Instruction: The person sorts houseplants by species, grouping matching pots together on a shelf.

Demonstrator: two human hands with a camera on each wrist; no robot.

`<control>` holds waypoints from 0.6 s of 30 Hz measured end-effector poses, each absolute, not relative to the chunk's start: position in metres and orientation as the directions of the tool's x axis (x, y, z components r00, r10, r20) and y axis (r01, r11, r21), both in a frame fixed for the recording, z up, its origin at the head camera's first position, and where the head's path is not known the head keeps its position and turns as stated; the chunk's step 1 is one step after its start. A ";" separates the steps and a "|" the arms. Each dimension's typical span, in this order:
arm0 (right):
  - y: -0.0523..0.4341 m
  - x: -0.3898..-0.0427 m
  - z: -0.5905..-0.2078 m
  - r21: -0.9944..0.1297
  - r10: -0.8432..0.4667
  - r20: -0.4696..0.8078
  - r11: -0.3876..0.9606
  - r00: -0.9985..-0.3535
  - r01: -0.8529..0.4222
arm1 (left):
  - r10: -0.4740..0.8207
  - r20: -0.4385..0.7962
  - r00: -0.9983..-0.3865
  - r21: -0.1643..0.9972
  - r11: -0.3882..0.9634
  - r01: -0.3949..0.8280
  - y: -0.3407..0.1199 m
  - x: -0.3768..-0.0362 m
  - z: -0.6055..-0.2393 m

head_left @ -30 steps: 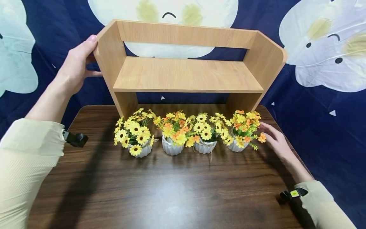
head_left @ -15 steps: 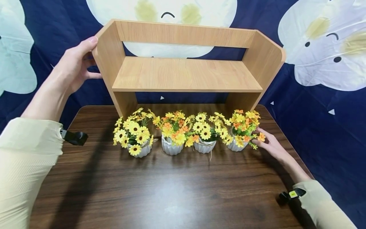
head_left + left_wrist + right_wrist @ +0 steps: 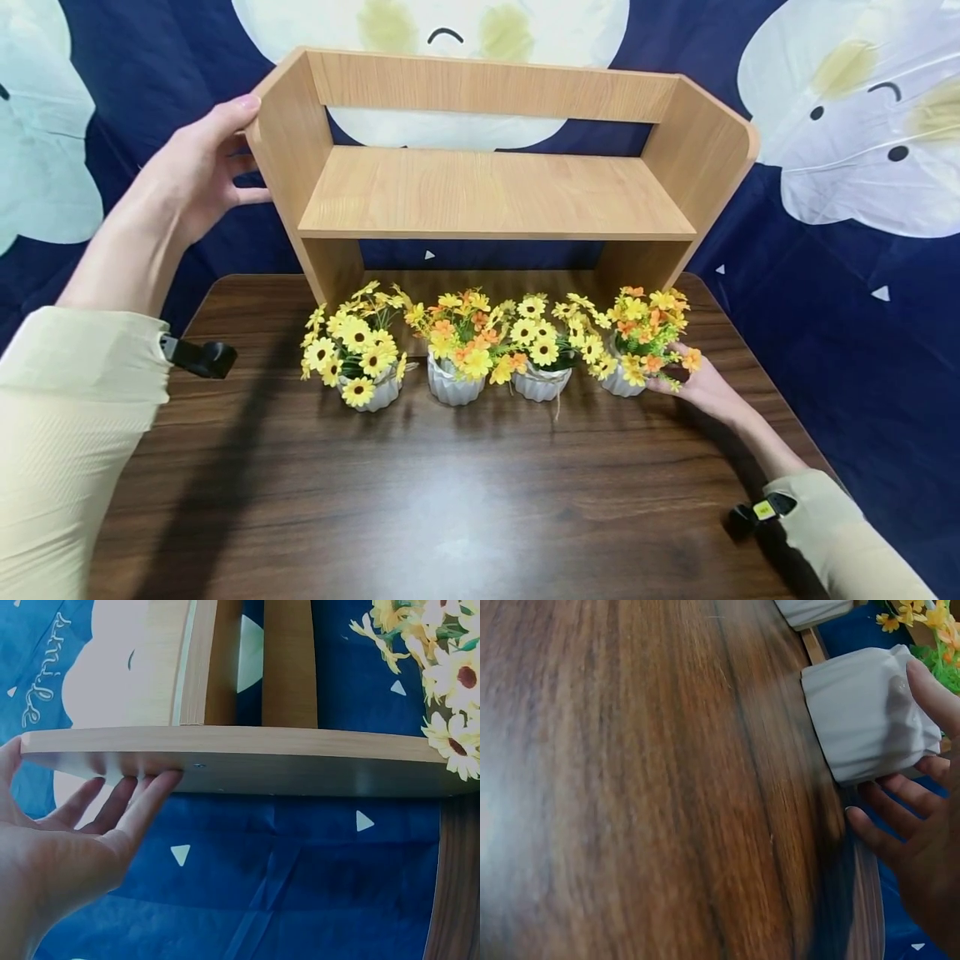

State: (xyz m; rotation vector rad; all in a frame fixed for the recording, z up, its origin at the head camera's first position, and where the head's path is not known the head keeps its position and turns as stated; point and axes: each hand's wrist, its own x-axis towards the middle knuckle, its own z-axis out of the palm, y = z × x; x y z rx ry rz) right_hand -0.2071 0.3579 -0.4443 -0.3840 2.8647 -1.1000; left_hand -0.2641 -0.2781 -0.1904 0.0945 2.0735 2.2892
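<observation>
- Left hand (image 3: 191,171): thumb at the front edge of the shelf (image 3: 495,192), fingertips against its outer side. We find the fingers fairly straight, not wrapped round the board.
- Right hand (image 3: 930,844): spread wide about the end pot (image 3: 870,716), thumb and fingers on differing sides. Whether it grips firmly, we cannot tell.
- The end pot stands on the table (image 3: 450,500) at the right hand's fingertips, its flowers (image 3: 645,329) partly overhanging that hand.
- Three more pots (image 3: 456,385) stand in line between the hands.
- We judge the right hand should bear low on the pot wall, clear of stems; light left pressure should keep the shelf steady.
</observation>
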 end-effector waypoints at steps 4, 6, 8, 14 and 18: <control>0.354 -0.209 -0.444 -0.658 -0.258 0.039 0.721 -0.965 -0.219 | 0.056 -0.005 -0.998 0.993 -0.118 -0.011 -0.277 -0.263 -0.190; 0.352 -0.208 -0.443 -0.663 -0.267 0.035 0.715 -0.963 -0.223 | 0.046 -0.012 -0.999 0.993 -0.119 -0.018 -0.276 -0.263 -0.189; 0.350 -0.207 -0.443 -0.675 -0.277 0.046 0.700 -0.960 -0.235 | 0.039 -0.016 -0.999 0.993 -0.116 -0.020 -0.275 -0.263 -0.189; 0.343 -0.201 -0.436 -0.716 -0.259 0.025 0.669 -0.965 -0.198 | 0.039 -0.031 -0.999 0.990 -0.133 -0.036 -0.275 -0.264 -0.189; 0.352 -0.209 -0.450 -0.725 -0.265 0.049 0.653 -0.963 -0.217 | 0.036 -0.035 -0.999 0.987 -0.156 -0.040 -0.277 -0.265 -0.189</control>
